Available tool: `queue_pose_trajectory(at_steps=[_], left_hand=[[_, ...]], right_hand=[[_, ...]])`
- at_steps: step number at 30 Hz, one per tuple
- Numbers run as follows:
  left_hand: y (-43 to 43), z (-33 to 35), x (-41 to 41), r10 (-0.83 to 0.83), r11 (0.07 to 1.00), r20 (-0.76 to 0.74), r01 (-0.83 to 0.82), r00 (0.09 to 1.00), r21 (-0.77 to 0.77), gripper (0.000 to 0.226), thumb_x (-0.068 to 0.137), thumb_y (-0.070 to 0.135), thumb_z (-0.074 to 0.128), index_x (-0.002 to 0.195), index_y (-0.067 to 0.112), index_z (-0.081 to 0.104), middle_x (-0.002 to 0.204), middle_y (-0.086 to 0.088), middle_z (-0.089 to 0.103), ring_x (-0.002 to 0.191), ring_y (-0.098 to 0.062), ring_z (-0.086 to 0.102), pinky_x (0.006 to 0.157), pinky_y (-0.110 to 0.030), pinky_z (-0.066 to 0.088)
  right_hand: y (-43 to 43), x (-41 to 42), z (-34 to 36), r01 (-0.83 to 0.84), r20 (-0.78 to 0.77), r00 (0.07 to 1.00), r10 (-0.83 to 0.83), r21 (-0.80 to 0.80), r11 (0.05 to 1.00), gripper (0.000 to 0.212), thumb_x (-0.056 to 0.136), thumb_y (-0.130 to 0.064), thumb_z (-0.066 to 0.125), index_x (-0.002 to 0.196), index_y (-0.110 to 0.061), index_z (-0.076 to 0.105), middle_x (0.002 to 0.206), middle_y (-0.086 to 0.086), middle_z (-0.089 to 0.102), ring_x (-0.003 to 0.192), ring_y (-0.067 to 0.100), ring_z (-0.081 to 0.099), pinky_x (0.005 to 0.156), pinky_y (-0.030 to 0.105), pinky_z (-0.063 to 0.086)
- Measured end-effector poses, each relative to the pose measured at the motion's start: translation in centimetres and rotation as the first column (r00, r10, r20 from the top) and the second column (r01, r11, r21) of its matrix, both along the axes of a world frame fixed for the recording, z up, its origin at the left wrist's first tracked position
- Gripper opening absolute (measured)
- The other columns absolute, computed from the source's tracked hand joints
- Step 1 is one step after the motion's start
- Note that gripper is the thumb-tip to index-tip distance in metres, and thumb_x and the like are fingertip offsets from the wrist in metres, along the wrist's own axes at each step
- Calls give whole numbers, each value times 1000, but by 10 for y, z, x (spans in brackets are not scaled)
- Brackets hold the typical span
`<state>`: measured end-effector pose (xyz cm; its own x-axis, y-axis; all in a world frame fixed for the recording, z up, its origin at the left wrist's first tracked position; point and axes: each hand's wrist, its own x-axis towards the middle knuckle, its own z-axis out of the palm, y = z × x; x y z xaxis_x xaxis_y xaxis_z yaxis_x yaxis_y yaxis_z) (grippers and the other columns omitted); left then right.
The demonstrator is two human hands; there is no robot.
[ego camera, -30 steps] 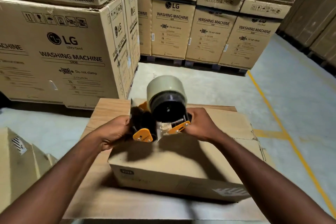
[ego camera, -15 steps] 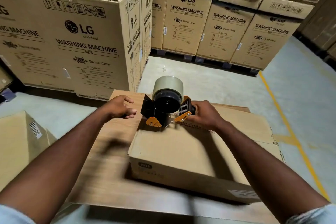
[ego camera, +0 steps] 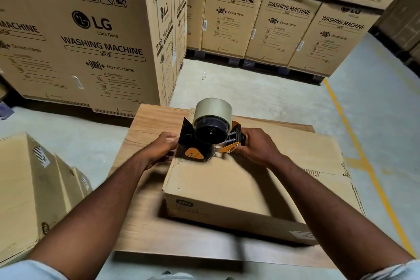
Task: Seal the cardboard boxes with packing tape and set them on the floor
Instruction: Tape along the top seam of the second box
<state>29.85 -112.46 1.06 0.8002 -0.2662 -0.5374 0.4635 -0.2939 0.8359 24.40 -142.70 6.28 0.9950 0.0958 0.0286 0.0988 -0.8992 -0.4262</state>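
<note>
The cardboard box (ego camera: 227,179) lies closed on a wooden worktop (ego camera: 145,229), a little right of the middle, with one corner turned toward the person. Under it, to the right, a flat cardboard sheet (ego camera: 318,154) is spread. On the far edge of the box stands the tape dispenser (ego camera: 204,143), black with orange parts, and its roll of tape (ego camera: 213,109) is on the top.

The right hand (ego camera: 256,145) is at the right side of the dispenser; its fingers (ego camera: 247,136) are curled tightly around the handle. The left hand (ego camera: 159,150) is at the left far corner of the box. Its fingers (ego camera: 170,141) are bent and reach the black front plate of the dispenser, but it is blurred and I cannot tell if they pinch something or only touch.

The worktop stands on a grey concrete floor (ego camera: 250,88) with a yellow line (ego camera: 354,143) painted at the right. On the floor at the left stand some brown boxes (ego camera: 22,177). Behind, large washing machine cartons (ego camera: 91,36) are stacked in rows, and the far ones rest on dark pallets (ego camera: 250,65).
</note>
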Motion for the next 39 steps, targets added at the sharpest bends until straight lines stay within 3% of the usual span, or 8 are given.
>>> queue_pose_trajectory(at_steps=[4, 8, 13, 18, 20, 31, 36, 39], left_hand=[[-4, -27, -22, 39, 997, -190, -51, 981, -56, 52, 90, 63, 58, 110, 18, 73, 107, -8, 75, 103, -25, 68, 95, -41, 53], [-15, -35, -27, 160, 982, -17, -158, 987, 104, 21, 97, 23, 60, 95, 7, 73, 88, -11, 76, 72, -22, 69, 69, -29, 51], [-18, -13, -17, 464, 883, 256, -464, 848, -65, 22, 97, 15, 58, 118, 17, 64, 114, -2, 68, 91, -11, 66, 74, -26, 54], [-26, 0, -41, 54, 992, 434, -98, 899, 80, 63, 90, -7, 54, 144, 27, 49, 130, 11, 60, 120, -7, 54, 90, -17, 43], [-23, -6, -45, 52, 993, 433, -93, 900, 74, 70, 88, -9, 53, 146, 31, 47, 133, 12, 61, 123, -7, 54, 96, -21, 43], [-30, -2, -51, -38, 979, 550, -80, 834, 190, 50, 104, 14, 48, 152, 20, 38, 158, 2, 35, 146, -9, 28, 116, -20, 18], [-70, 8, -61, -436, 718, 495, -41, 752, 695, 63, 107, 41, 29, 159, 14, 5, 165, -2, -5, 153, -26, -8, 123, -42, -4], [-105, 7, -74, -703, 545, 396, 90, 591, 834, 65, 104, 45, 22, 159, 20, -1, 165, 0, -13, 152, -21, -15, 122, -49, -9]], right_hand=[[1, 0, 2, -6, -37, 999, 7, 18, 1000, 18, 75, -52, 75, 77, -44, 59, 67, -22, 57, 67, 9, 53, 54, 25, 38], [-1, 6, 5, -13, -138, 990, 27, 99, 995, 17, 68, -58, 73, 65, -53, 58, 57, -21, 58, 57, 3, 52, 53, 27, 36], [-3, 15, 10, -34, -290, 954, 81, 164, 986, 22, 76, -44, 81, 61, -38, 65, 52, -16, 58, 48, 2, 47, 56, 26, 37], [0, 15, 13, -75, -268, 957, 109, 134, 988, 28, 78, -46, 78, 55, -47, 62, 51, -17, 58, 49, 2, 47, 56, 27, 38], [0, 11, 13, -95, -246, 962, 119, 107, 990, 26, 77, -49, 77, 58, -40, 62, 54, -13, 59, 51, 3, 48, 56, 28, 39], [-104, -32, 20, -51, -223, 975, 11, -177, 983, 40, 78, -58, 70, 69, -19, 63, 64, 0, 65, 60, 19, 58, 54, 31, 44], [-109, -32, 13, -76, -220, 975, 43, -146, 986, 30, 78, -48, 66, 73, -18, 65, 69, 0, 65, 64, 20, 58, 58, 32, 45], [-108, -35, 17, -94, -237, 970, 60, -134, 986, 33, 83, -42, 70, 59, -27, 53, 58, -10, 51, 60, 17, 53, 54, 29, 37]])
